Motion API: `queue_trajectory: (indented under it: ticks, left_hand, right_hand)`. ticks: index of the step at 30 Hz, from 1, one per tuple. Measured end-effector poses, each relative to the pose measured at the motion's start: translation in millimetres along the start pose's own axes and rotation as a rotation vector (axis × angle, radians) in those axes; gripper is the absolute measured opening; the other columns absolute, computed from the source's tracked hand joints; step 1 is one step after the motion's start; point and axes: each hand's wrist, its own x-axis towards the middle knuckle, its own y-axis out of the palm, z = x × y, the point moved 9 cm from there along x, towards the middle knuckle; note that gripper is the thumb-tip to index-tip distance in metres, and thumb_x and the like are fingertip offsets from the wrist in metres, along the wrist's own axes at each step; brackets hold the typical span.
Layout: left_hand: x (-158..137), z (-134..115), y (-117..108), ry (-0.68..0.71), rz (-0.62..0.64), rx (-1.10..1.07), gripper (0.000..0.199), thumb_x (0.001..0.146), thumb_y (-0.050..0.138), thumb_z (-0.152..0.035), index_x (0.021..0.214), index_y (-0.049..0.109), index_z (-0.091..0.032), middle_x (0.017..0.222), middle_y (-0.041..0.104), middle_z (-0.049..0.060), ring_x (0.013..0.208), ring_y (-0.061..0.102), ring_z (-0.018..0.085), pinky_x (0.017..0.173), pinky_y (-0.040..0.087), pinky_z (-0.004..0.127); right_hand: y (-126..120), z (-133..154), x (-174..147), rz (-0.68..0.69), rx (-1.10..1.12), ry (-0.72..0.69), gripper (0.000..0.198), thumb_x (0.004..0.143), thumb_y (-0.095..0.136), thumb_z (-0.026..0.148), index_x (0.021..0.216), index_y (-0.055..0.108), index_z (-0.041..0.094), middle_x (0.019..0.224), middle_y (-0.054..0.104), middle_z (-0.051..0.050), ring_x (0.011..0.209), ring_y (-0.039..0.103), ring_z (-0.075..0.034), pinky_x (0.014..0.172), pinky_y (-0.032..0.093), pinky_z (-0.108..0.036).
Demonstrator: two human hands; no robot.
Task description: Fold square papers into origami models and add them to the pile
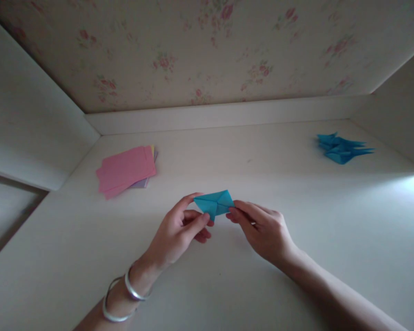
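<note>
A small piece of folded blue paper (214, 202) is held up between both hands above the white tabletop. It has a crease along its middle and a pointed corner at its left end. My left hand (182, 227) grips its left and lower edge, thumb in front and fingers behind. At the right end, my right hand (262, 225) pinches the paper's corner between thumb and fingers. Two silver bangles (133, 285) circle my left wrist.
Several pink paper sheets (127, 170) lie stacked at the back left, with yellow and purple edges beneath. Folded blue paper figures (343, 148) sit at the back right. White panels flank the table (221, 285), and a floral wall (193, 50) rises behind it.
</note>
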Motion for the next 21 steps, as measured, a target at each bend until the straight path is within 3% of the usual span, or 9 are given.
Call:
queue_trajectory:
  ticks: [3, 6, 9, 12, 17, 21]
  left_hand:
    - [-1, 0, 1, 0.003, 0.020, -0.034, 0.038, 0.087, 0.070, -0.038, 0.115, 0.054, -0.020, 0.076, 0.076, 0.002, 0.062, 0.072, 0.015, 0.057, 0.058, 0.023]
    - [-2, 2, 1, -0.014, 0.005, -0.042, 0.027, 0.086, 0.070, -0.037, 0.102, 0.059, -0.018, 0.074, 0.076, 0.004, 0.060, 0.072, 0.017, 0.054, 0.058, 0.023]
    - [-4, -1, -1, 0.002, -0.028, -0.089, 0.022, 0.086, 0.070, -0.033, 0.100, 0.062, -0.018, 0.089, 0.078, 0.007, 0.071, 0.075, 0.019, 0.060, 0.060, 0.025]
    - [-7, -9, -2, 0.078, -0.032, -0.103, 0.022, 0.085, 0.072, -0.031, 0.102, 0.066, -0.019, 0.094, 0.077, 0.006, 0.085, 0.075, 0.021, 0.068, 0.061, 0.027]
    - [-9, -12, -2, 0.200, -0.004, -0.015, 0.021, 0.079, 0.078, -0.027, 0.099, 0.077, -0.021, 0.079, 0.075, 0.002, 0.067, 0.068, 0.013, 0.066, 0.058, 0.023]
    - [-12, -18, -3, 0.312, 0.004, 0.004, 0.021, 0.076, 0.080, -0.022, 0.097, 0.080, -0.027, 0.092, 0.078, 0.003, 0.075, 0.068, 0.013, 0.066, 0.055, 0.021]
  right_hand:
    - [-5, 11, -1, -0.042, -0.036, -0.112, 0.013, 0.095, 0.058, 0.019, 0.102, 0.070, 0.019, 0.087, 0.076, -0.005, 0.072, 0.072, -0.015, 0.065, 0.056, -0.025]
    - [-8, 14, -2, -0.059, -0.032, -0.140, 0.016, 0.094, 0.058, 0.017, 0.106, 0.068, 0.020, 0.096, 0.076, -0.006, 0.081, 0.073, -0.016, 0.071, 0.058, -0.026]
    - [-7, 16, -2, -0.040, -0.020, -0.142, 0.020, 0.094, 0.057, 0.014, 0.109, 0.067, 0.022, 0.099, 0.075, -0.007, 0.086, 0.073, -0.017, 0.074, 0.059, -0.028]
    - [-9, 20, -1, -0.051, -0.003, -0.169, 0.026, 0.093, 0.056, 0.009, 0.112, 0.066, 0.023, 0.102, 0.074, -0.008, 0.089, 0.072, -0.017, 0.076, 0.059, -0.028]
    - [-15, 30, -2, -0.054, 0.074, -0.251, 0.037, 0.087, 0.054, 0.001, 0.113, 0.067, 0.025, 0.109, 0.072, -0.009, 0.100, 0.070, -0.020, 0.078, 0.060, -0.032]
    - [-17, 35, -2, 0.005, 0.173, -0.289, 0.047, 0.083, 0.060, 0.001, 0.121, 0.067, 0.026, 0.114, 0.070, -0.011, 0.102, 0.069, -0.024, 0.082, 0.060, -0.036]
